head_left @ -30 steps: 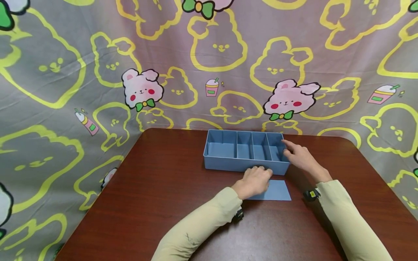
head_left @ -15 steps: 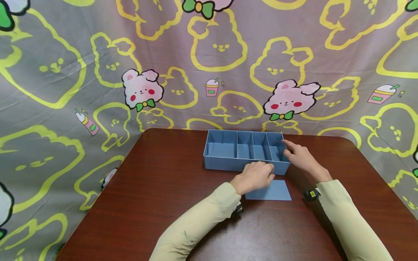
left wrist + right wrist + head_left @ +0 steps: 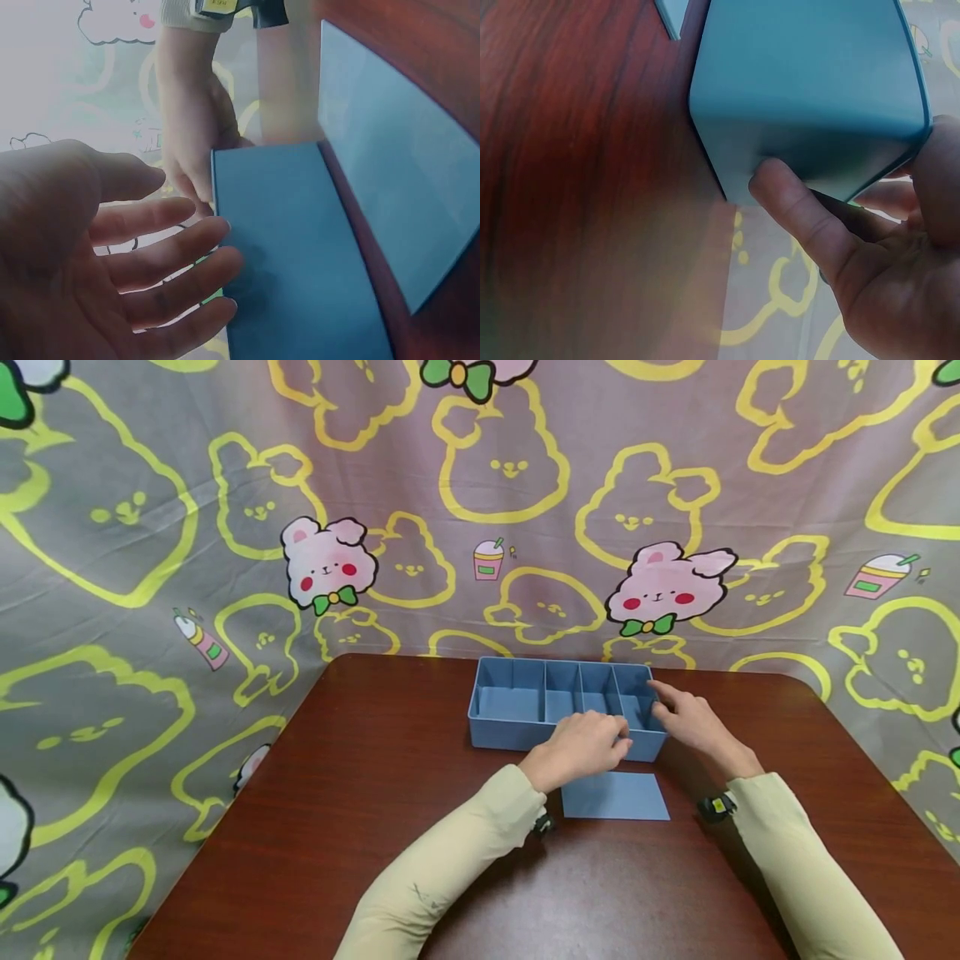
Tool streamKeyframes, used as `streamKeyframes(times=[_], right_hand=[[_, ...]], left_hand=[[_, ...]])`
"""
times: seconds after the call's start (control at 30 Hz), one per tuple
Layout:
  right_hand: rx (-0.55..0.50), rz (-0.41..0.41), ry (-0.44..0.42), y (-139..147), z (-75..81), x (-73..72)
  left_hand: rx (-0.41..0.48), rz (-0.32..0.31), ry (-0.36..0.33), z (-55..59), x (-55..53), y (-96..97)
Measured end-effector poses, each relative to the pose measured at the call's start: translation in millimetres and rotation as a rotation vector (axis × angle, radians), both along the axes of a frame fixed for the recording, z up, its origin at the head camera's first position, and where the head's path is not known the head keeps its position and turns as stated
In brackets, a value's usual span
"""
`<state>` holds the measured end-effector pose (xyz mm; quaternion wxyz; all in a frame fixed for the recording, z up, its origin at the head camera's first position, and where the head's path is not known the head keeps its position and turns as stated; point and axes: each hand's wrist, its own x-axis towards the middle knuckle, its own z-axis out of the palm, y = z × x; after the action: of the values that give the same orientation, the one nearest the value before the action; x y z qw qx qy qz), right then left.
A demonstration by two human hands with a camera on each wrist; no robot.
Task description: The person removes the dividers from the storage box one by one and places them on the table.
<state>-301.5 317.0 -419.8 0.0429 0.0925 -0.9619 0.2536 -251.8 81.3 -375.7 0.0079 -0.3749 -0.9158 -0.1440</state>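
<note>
Tray (image 3: 510, 735) touching spread right grip (image 3: 696, 724) at one end, near spread left grip (image 3: 581, 747).

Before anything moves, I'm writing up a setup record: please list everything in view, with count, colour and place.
Patterned cloth: at least 1, grey with yellow outlines, across the background
Wood-grained table: 1, reddish brown, in front of the cloth
Rectangular plastic-looking tray: 1, blue, on the table's far half
Upright tray dividers: 3, blue, inside the tray
Flat rectangular panel: 1, light blue, before the tray
Strapped wrist devices: 2, black, at the wrists
Long fabric sleeves: 2, pale yellow, on both forearms
Left hand: 1, bare, fingers spread, by the tray's front rim
Right hand: 1, bare, touching the tray's right end
</note>
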Motion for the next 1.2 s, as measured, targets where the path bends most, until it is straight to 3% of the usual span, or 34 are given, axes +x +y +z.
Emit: streamKeyframes(times=[0.43,1.0,1.2], right_hand=[[-0.006,-0.006,-0.016,0,2.2,-0.1],[-0.008,0.015,-0.016,2,4.4,2.6],[-0.011,0.021,-0.021,3,1.6,1.6]], left_hand=[[0.056,0.059,0.047,14.2,-12.4,-12.9],[0.089,0.265,0.078,14.1,-33.1,-25.8],[0.082,0.331,0.057,11.1,-40.9,-32.7]])
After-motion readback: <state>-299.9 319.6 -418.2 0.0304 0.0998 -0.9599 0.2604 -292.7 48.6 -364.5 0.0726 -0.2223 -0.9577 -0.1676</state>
